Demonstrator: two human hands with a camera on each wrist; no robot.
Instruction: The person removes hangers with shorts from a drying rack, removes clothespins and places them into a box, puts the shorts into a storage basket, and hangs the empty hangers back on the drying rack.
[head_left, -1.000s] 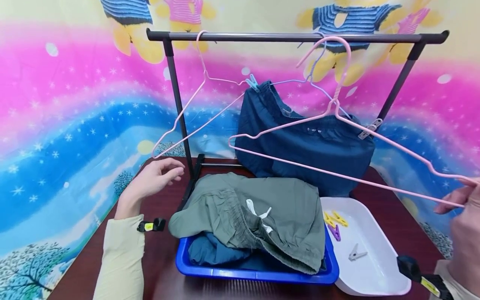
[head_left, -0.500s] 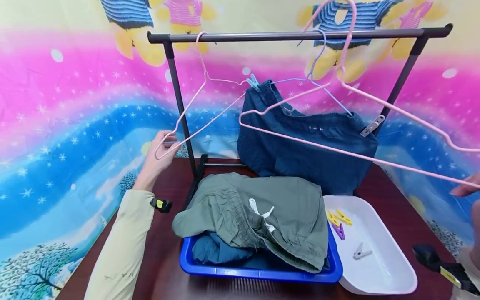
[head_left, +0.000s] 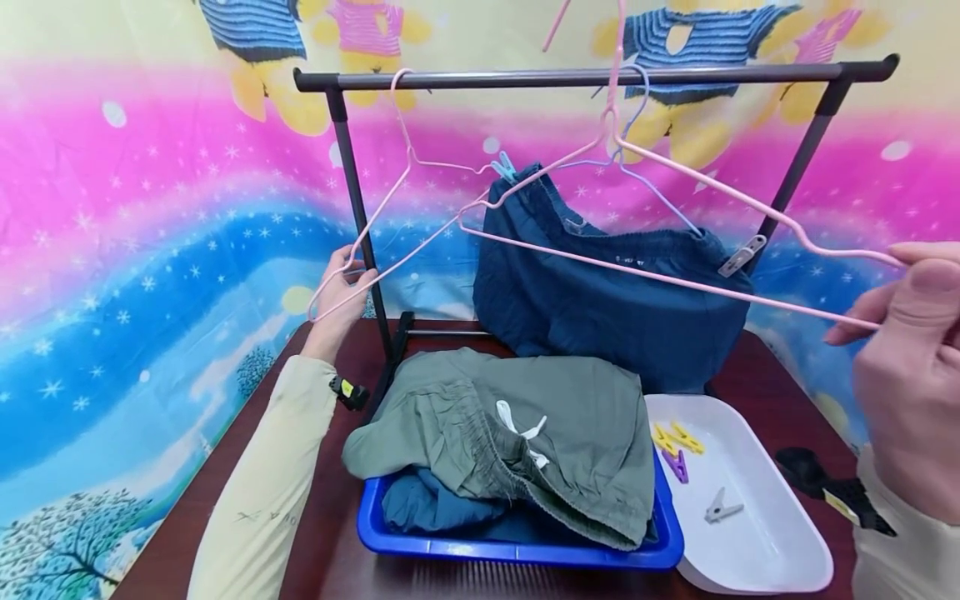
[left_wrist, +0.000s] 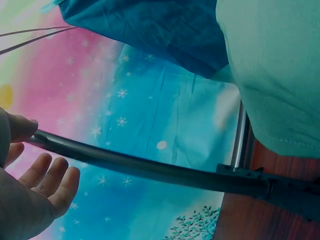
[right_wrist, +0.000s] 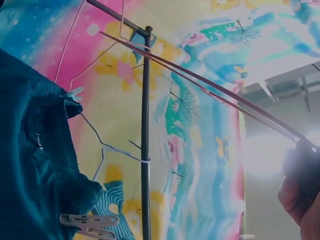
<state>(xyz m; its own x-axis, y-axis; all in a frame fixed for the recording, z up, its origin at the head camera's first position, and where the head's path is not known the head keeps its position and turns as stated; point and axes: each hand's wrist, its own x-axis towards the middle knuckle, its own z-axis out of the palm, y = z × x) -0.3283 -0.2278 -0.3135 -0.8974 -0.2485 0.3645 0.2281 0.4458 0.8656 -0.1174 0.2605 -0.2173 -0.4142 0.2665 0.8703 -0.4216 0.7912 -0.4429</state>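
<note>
My right hand (head_left: 918,358) pinches the right end of a pink clothes hanger (head_left: 630,267) between thumb and fingers. That hanger is held up in front of the drying rack (head_left: 555,80), hook above its bar and out of frame at the top. Its left end overlaps a second pink hanger (head_left: 381,204) hung on the bar. Behind that hanging one, my left hand (head_left: 345,287) reaches to the rack's left post (left_wrist: 125,162), fingers loosely bent and spread. Navy shorts (head_left: 600,308) hang from a blue hanger, clipped with a blue clothespin (head_left: 504,167) and a grey one (head_left: 742,255).
A blue basket (head_left: 517,550) holds folded grey-green shorts (head_left: 570,392) with a white drawstring, over blue cloth (head_left: 442,500). Beside it, a white tray (head_left: 772,517) carries several clothespins in yellow, purple and grey. A printed curtain (head_left: 172,208) backs the dark red table.
My left hand has risen from beside the rack to its left post, behind the hanging hanger. The right hand has lifted its pink hanger and then brought it leftward.
</note>
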